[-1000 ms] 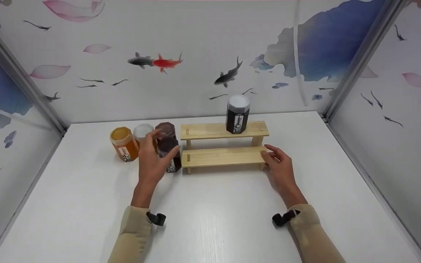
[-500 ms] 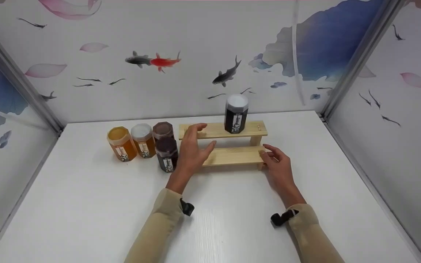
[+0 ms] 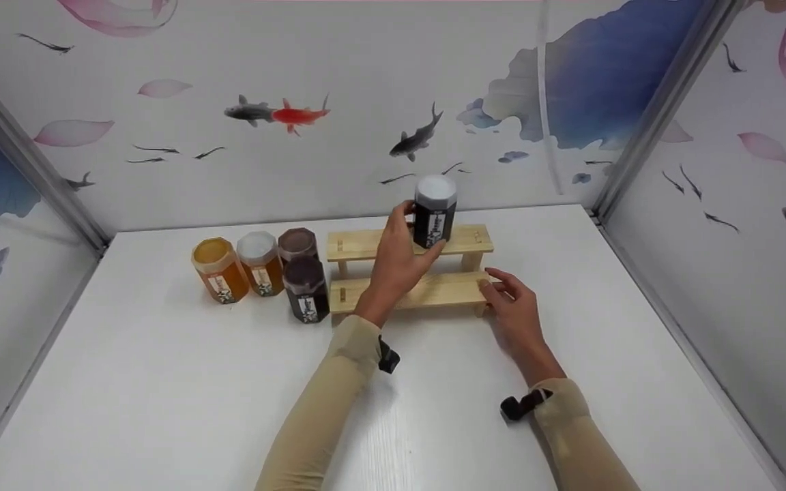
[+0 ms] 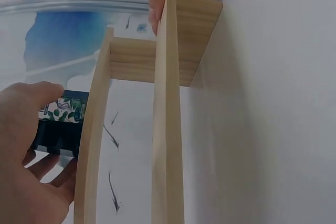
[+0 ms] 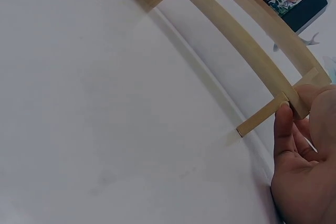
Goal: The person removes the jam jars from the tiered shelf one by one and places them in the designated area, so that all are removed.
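A dark octagonal jar with a white lid (image 3: 435, 211) stands upright on the upper step of a two-tier wooden rack (image 3: 434, 292). My left hand (image 3: 396, 262) grips this jar, thumb on the label side and fingers behind, as the left wrist view shows on the jar (image 4: 62, 135). At the right end of the lower step, my right hand (image 3: 517, 310) pinches the board. In the right wrist view the right thumb and fingers (image 5: 284, 129) close on the board's end by its leg. The far side of the jar is hidden.
Left of the rack stand several octagonal jars: an amber one (image 3: 221, 273), one with a white lid (image 3: 260, 264), a brown-lidded one (image 3: 298, 244) and a dark one (image 3: 306, 292) close to the rack. Printed panels enclose the white table (image 3: 161, 382).
My left hand has moved right, from above the jars at the left, across the rack to the white-lidded dark jar, and now holds it. My right hand keeps its place on the rack.
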A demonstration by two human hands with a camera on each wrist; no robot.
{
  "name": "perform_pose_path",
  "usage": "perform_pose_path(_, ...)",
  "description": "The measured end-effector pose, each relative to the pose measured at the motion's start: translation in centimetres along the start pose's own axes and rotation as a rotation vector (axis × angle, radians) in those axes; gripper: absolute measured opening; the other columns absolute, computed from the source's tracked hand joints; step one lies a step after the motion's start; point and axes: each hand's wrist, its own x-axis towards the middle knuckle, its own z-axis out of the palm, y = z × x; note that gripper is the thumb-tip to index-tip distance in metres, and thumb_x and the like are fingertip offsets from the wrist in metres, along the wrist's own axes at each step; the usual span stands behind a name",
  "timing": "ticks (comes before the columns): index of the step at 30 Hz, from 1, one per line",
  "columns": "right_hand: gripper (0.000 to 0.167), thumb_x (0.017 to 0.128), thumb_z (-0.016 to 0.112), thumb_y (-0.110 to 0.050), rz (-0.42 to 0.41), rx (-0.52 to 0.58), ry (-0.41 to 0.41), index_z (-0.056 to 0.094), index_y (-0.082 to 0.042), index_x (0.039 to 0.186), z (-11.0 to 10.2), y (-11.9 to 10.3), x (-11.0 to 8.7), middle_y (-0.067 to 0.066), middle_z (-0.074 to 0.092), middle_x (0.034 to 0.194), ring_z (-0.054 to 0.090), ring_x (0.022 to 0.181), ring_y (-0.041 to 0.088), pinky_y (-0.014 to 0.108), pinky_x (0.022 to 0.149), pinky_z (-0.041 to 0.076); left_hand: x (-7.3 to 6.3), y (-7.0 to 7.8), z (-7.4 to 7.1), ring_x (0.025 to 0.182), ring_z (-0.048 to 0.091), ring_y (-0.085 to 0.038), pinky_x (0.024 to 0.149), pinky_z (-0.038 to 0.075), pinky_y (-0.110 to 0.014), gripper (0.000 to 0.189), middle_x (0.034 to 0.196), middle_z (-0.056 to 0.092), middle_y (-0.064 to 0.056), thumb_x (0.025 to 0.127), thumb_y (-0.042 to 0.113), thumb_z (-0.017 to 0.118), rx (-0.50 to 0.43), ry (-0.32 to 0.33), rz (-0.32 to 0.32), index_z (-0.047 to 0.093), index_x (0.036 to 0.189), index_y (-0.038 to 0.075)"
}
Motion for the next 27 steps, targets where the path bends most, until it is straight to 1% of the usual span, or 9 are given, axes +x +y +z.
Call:
perform_pose_path(3,0.047,0.103,0.074,-0.045,0.002,0.005,-0.001,0.066,-0.026,0.145,0.0,0.0,0.0,0.01,0.063,0.123,0.069,0.105,0.017,0.022,0.085,0.062,0.5,0.4,0.5,0.139,0.061,-0.027,0.111,0.057,-0.045,0.088,0.156,0.055,-0.012,0.094,0.036,0.086,0.021,0.04,-0.047,0.035,0.162,0.011)
perform_pose_path(6,0.046,0.103,0.074,-0.045,0.001,0.005,-0.002,0.066,-0.026,0.145,0.0,0.1,0.0,0.01,0.063,0.123,0.069,0.105,0.017,0.023,0.085,0.062,0.7,0.8,0.8,0.133,0.066,-0.027,0.103,0.06,-0.05,0.087,0.155,0.058,-0.008,0.093,0.045,0.086,0.052,0.076,-0.101,0.038,0.161,0.017)
perform_pose_path(10,0.047,0.103,0.074,-0.045,-0.006,0.0,0.002,0.066,-0.025,0.145,0.0,0.1,0.0,0.01,0.063,0.123,0.07,0.103,0.016,0.023,0.083,0.062,0.7,1.0,1.3,0.13,0.069,-0.027,0.099,0.062,-0.052,0.084,0.153,0.061,-0.006,0.094,0.052,0.083,0.076,0.105,-0.138,0.041,0.159,0.019)
perform_pose_path(13,0.046,0.103,0.075,-0.043,-0.009,0.027,0.002,0.066,-0.024,0.144,0.0,0.2,0.0,0.009,0.063,0.121,0.069,0.098,0.015,0.023,0.078,0.061,0.6,1.0,1.4,0.129,0.069,-0.027,0.099,0.062,-0.051,0.081,0.149,0.062,-0.007,0.093,0.051,0.084,0.082,0.124,-0.129,0.044,0.155,0.017)
perform_pose_path(15,0.046,0.103,0.076,-0.041,-0.014,0.044,0.003,0.067,-0.023,0.144,0.1,0.3,0.0,0.01,0.063,0.119,0.069,0.097,0.015,0.023,0.077,0.061,0.5,0.9,1.3,0.129,0.069,-0.027,0.101,0.062,-0.049,0.078,0.146,0.062,-0.008,0.093,0.049,0.085,0.077,0.138,-0.109,0.046,0.151,0.014)
perform_pose_path(18,0.047,0.103,0.076,-0.04,-0.007,0.059,-0.002,0.066,-0.022,0.146,0.2,0.3,0.0,0.01,0.061,0.119,0.069,0.098,0.015,0.024,0.078,0.061,0.2,0.7,1.1,0.126,0.068,-0.027,0.101,0.062,-0.047,0.075,0.143,0.06,-0.01,0.092,0.045,0.086,0.053,0.156,-0.074,0.047,0.145,0.011)
perform_pose_path(21,0.047,0.103,0.075,-0.042,0.005,0.039,-0.001,0.065,-0.025,0.146,0.1,0.2,-0.1,0.009,0.061,0.121,0.069,0.102,0.016,0.023,0.08,0.062,-0.3,0.6,0.9,0.125,0.066,-0.027,0.103,0.061,-0.044,0.073,0.141,0.055,-0.013,0.09,0.041,0.088,0.012,0.172,-0.043,0.046,0.142,0.008)
perform_pose_path(24,0.048,0.103,0.074,-0.044,0.012,0.028,-0.005,0.065,-0.026,0.146,0.1,0.1,-0.1,0.009,0.061,0.123,0.07,0.105,0.017,0.024,0.082,0.062,-0.8,0.5,0.4,0.126,0.065,-0.026,0.103,0.061,-0.042,0.074,0.141,0.054,-0.014,0.089,0.037,0.089,-0.014,0.186,-0.025,0.046,0.141,0.007)
perform_pose_path(27,0.05,0.103,0.074,-0.046,0.009,0.011,-0.006,0.064,-0.026,0.148,0.0,0.1,-0.1,0.009,0.061,0.125,0.069,0.108,0.018,0.023,0.084,0.062,-1.2,0.7,-0.4,0.127,0.066,-0.027,0.104,0.061,-0.044,0.079,0.142,0.057,-0.013,0.087,0.034,0.09,-0.018,0.179,-0.011,0.044,0.145,0.008)
